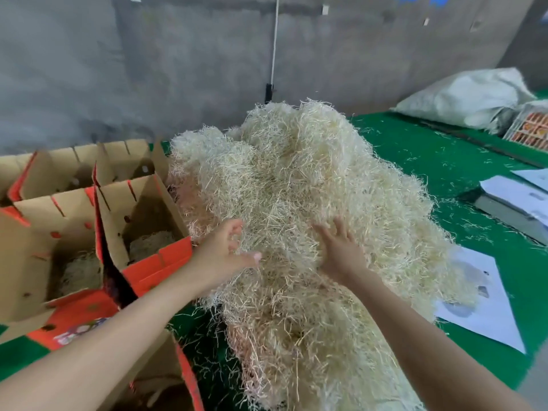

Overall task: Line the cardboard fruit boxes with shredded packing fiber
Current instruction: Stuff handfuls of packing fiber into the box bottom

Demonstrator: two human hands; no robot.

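One desk [415, 149], covered in green felt-like cloth and strewn with loose strands. Behind it stands a rough grey concrete wall [178, 69], with one white cord [275, 40] hanging straight down it.

One heap of pale cream shredded packing fiber [296, 179], the largest item. It lies mid-desk, from the wall side to the near edge, just right of the boxes.

Five brown cardboard fruit boxes [142, 203] with orange-red flaps can be counted at the left. All are open-topped and stand close together; the frame edge may cut off more. Two of them, in the middle row, hold a nest of fiber on the bottom. The nearest flap bears a coloured printed picture [80, 330], too blurred to read.

Two hands, both on the heap.
- The left hand [225, 253] has its fingers curled into the heap's left edge and grips a tuft.
- The right hand [341, 250] has its fingers spread and its palm flat on the front slope.

One white paper sheet [480, 307] lies at the near right, partly under the fiber. Further sheets lie on one flat grey device [510, 215]. Their print is unreadable.

One bulging white woven sack [468, 93] sits at the far right by the wall. Beside it is one white-and-orange printed carton [530, 126], cut off by the frame.
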